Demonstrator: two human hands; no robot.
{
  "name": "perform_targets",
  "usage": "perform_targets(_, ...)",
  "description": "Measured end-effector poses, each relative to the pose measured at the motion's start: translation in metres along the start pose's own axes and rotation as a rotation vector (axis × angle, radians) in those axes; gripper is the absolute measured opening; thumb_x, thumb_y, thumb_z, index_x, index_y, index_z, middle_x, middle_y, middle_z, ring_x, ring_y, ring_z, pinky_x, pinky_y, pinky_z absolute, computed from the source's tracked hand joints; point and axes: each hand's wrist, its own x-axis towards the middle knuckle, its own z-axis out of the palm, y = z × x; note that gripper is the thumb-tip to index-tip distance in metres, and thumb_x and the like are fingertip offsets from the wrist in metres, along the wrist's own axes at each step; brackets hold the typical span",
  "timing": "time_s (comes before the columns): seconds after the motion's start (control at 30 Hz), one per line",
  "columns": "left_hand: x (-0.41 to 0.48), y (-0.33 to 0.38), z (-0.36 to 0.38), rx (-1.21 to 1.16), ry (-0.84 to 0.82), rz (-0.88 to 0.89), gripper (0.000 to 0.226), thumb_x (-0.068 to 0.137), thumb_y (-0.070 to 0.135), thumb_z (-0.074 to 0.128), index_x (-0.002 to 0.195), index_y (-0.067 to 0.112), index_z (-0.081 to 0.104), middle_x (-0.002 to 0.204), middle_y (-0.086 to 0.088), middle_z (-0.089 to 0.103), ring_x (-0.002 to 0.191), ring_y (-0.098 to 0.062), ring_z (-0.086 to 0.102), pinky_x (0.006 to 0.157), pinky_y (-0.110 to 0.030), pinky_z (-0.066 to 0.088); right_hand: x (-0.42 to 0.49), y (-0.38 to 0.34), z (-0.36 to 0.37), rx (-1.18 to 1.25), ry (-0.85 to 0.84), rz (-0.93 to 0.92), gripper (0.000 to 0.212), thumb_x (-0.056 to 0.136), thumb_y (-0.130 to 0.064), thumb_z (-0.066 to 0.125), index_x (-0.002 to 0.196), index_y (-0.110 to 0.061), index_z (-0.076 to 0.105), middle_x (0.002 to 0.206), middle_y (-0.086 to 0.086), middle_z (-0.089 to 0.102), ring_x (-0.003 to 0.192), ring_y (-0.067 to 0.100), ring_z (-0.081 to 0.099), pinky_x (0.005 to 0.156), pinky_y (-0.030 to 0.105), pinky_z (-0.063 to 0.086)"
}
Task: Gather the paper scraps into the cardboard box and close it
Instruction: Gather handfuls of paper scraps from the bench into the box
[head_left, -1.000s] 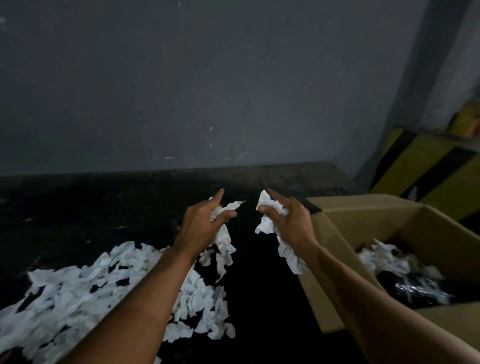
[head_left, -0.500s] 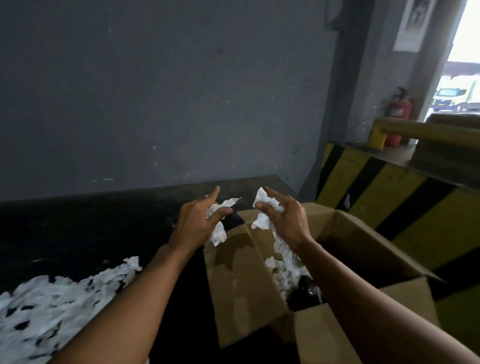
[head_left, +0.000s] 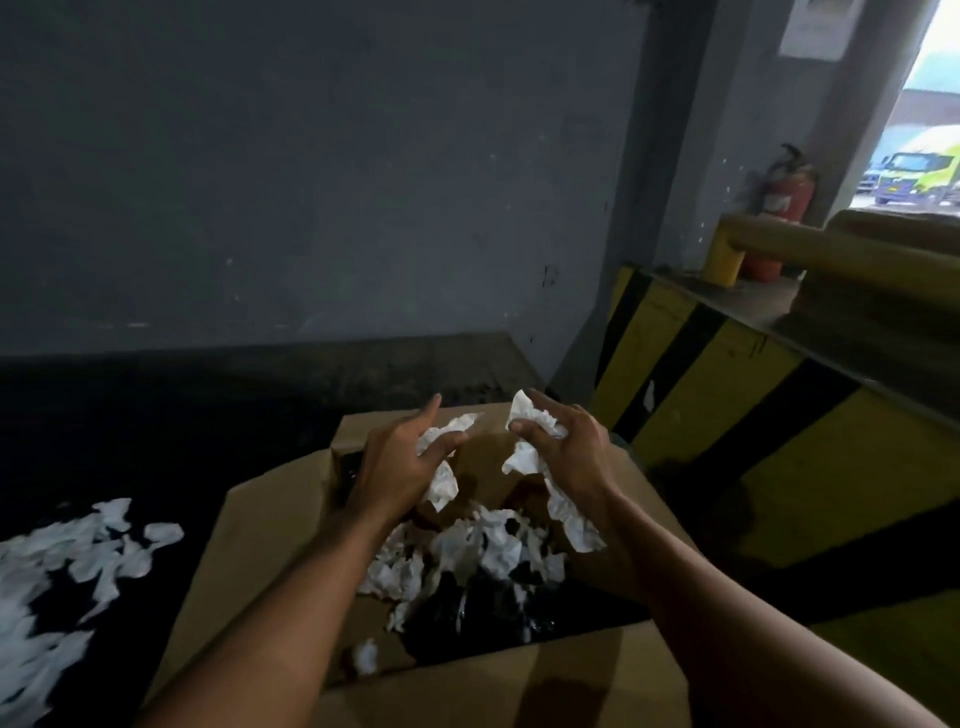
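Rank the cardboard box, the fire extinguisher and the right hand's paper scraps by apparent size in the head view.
Largest: cardboard box.
Then fire extinguisher and paper scraps in the right hand look alike; the extinguisher is farther.

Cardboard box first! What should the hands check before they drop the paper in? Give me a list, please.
1. The left hand is over the cardboard box: ok.
2. The right hand is over the box too: ok.
3. The box flaps are open: ok.
4. Both hands grip their paper scraps: ok, though a long strip dangles from the right hand.
5. There is room left in the box: cannot tell; the dropped scraps and something dark hide the bottom.
6. The floor pile is all gathered: not ok, lots lies left of the box.
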Motion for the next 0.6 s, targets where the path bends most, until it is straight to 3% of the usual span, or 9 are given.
perform_targets(0.07,-0.002,-0.001,0.014,0.012,-0.026,-0.04,0.067,0.085,0.053,0.058,0.141,0.018,0.046,0.132,-0.009,0.059,0.122,-0.022,0.054,0.098,-0.031,0.042,0.0,0.013,0.002,-0.013,-0.03,0.005,0.057,0.076,-0.066,0.063,0.128,-0.043,0.057,0.114,-0.007,0.067,0.098,0.008,0.064,0.085,0.031,0.054)
perform_targets(0.17,-0.007,-0.01,0.029,-0.013,-0.092,-0.1,0.073,0.081,0.061,0.056,0.14,0.019,0.046,0.135,-0.006,0.056,0.125,-0.02,0.051,0.101,-0.031,0.041,-0.003,0.022,0.002,-0.038,-0.077,-0.002,0.048,0.085,-0.049,0.066,0.129,-0.032,0.06,0.11,-0.008,0.064,0.096,0.006,0.059,0.074,0.002,0.039)
perform_targets(0.23,-0.008,-0.016,0.036,0.001,-0.115,-0.116,0.074,0.082,0.062,0.056,0.141,0.019,0.046,0.137,-0.005,0.054,0.127,-0.02,0.049,0.102,-0.029,0.039,-0.006,0.03,0.005,-0.029,-0.081,0.011,0.047,0.086,-0.041,0.069,0.129,-0.025,0.061,0.11,-0.007,0.06,0.097,0.005,0.054,0.07,-0.003,0.033)
perform_targets(0.37,-0.004,-0.024,0.043,0.028,-0.138,-0.148,0.066,0.086,0.053,0.059,0.141,0.019,0.046,0.139,-0.004,0.053,0.129,-0.018,0.047,0.101,-0.026,0.035,-0.009,0.039,0.016,0.001,-0.103,0.014,0.046,0.082,-0.041,0.074,0.123,-0.022,0.066,0.124,-0.006,0.063,0.109,0.006,0.056,0.09,0.018,0.042)
perform_targets(0.5,-0.007,-0.032,0.051,0.048,-0.181,-0.162,0.063,0.087,0.048,0.061,0.14,0.017,0.046,0.139,-0.003,0.052,0.13,-0.018,0.044,0.099,-0.023,0.032,-0.009,0.048,0.023,-0.024,-0.136,0.045,0.028,0.079,-0.039,0.077,0.101,-0.022,0.072,0.106,-0.008,0.07,0.095,0.005,0.062,0.081,0.023,0.047)
perform_targets(0.6,-0.008,-0.04,0.052,0.027,-0.208,-0.164,0.066,0.085,0.056,0.061,0.139,0.02,0.049,0.136,0.002,0.055,0.127,-0.016,0.048,0.105,-0.03,0.037,-0.009,0.056,0.028,-0.052,-0.166,0.064,0.037,0.074,-0.043,0.08,0.103,-0.021,0.073,0.107,-0.007,0.069,0.098,0.008,0.063,0.084,0.026,0.049)
